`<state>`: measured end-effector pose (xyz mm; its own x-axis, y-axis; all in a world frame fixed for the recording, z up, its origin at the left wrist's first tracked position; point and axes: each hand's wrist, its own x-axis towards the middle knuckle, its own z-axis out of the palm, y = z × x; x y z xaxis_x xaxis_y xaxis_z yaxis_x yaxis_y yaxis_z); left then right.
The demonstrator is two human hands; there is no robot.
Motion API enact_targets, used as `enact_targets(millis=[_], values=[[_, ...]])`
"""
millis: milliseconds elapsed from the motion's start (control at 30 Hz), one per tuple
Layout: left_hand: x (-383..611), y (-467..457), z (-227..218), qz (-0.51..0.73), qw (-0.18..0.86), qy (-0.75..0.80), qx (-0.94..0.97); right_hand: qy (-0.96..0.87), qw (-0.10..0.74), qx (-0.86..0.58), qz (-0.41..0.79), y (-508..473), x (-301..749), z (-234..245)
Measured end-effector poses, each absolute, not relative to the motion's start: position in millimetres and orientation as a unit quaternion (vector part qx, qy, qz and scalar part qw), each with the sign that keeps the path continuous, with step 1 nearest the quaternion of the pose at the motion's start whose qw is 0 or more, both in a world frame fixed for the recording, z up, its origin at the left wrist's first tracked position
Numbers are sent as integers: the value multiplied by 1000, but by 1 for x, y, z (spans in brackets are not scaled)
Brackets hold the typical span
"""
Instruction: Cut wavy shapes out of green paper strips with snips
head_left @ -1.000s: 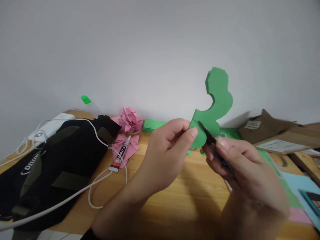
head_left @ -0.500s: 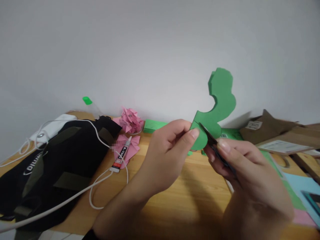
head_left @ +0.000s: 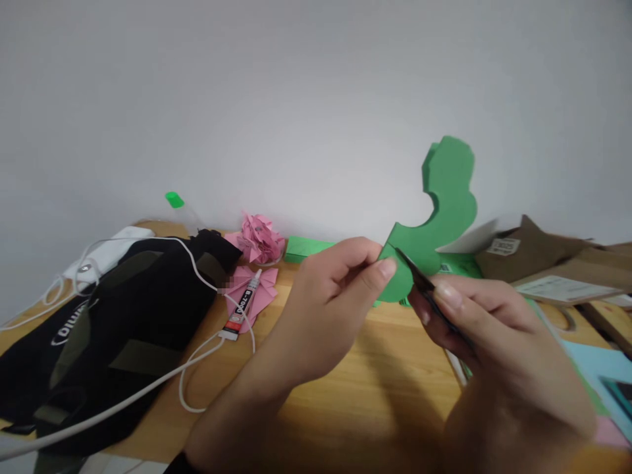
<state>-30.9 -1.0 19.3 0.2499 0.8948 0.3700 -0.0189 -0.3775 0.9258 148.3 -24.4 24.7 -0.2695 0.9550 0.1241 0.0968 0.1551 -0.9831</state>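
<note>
My left hand (head_left: 330,303) pinches the lower edge of a green paper cutout (head_left: 444,204) with wavy edges, held upright above the wooden table (head_left: 345,395). My right hand (head_left: 484,329) is closed round a pair of dark scissors (head_left: 419,276). The blades meet the bottom of the green cutout, right beside my left thumb. Most of the scissors' handle is hidden inside my right hand.
A black bag (head_left: 108,329) with a white cable (head_left: 197,355) lies at the left. A glue tube (head_left: 244,304) rests on pink paper (head_left: 257,240). Green paper (head_left: 306,247) lies by the wall. Brown envelopes (head_left: 543,253) and coloured sheets (head_left: 592,362) sit at the right.
The green cutout has shifted a little to the right and turned slightly, with both hands staying closed on it and the scissors. The view has drifted slightly.
</note>
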Motion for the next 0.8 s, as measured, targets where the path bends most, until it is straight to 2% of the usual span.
enact_targets(millis=[800], values=[[-36, -2, 24, 489, 456, 336, 664, -663, 418, -428, 449, -25, 151, 27]])
